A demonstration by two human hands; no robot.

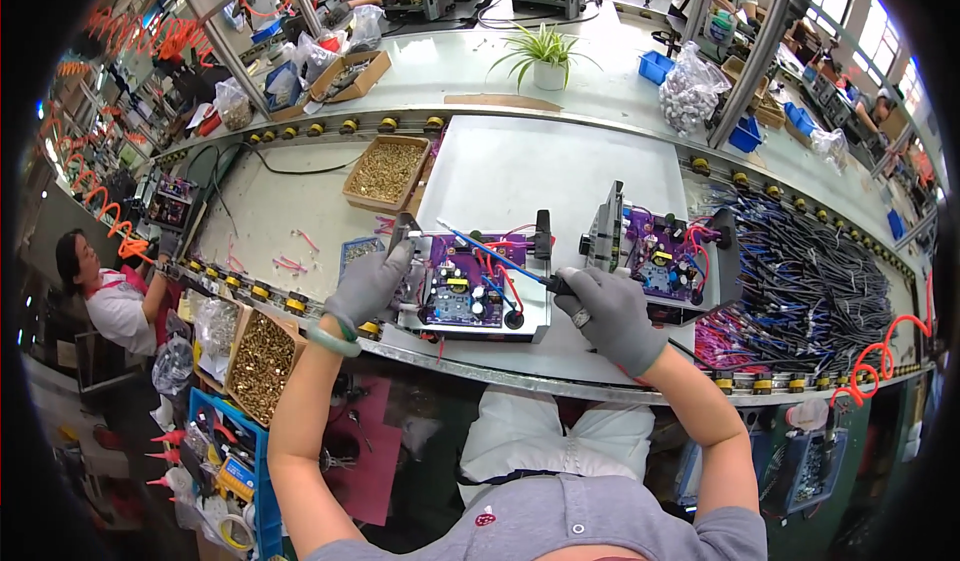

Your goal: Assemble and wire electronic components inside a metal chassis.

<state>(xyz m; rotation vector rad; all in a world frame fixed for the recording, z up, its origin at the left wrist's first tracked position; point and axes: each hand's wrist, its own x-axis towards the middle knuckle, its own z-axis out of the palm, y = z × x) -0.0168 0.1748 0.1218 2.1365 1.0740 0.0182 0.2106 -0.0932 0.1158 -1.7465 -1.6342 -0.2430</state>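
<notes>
In front of me lies an open electrical unit with a purple circuit board (pixel 462 291), red wires and a white metal base. My left hand (pixel 368 286), in a grey glove, is closed on the unit's left end panel. My right hand (pixel 612 319), also gloved, is closed around a black cable near the unit's right end. Blue wire (pixel 470 238) runs from that cable, slanting up leftward over the board to a pale tip. Just right stands a second open unit (pixel 660 256), with a similar purple board and dark end panels; neither hand touches it.
A heap of black cables (pixel 810 271) with blue and red ends covers the bench's right side. Boxes of brass fittings stand behind (pixel 387 171) and at lower left (pixel 263 363). Roller rails (pixel 280 299) edge the bench. A potted plant (pixel 549 73) and co-workers are beyond.
</notes>
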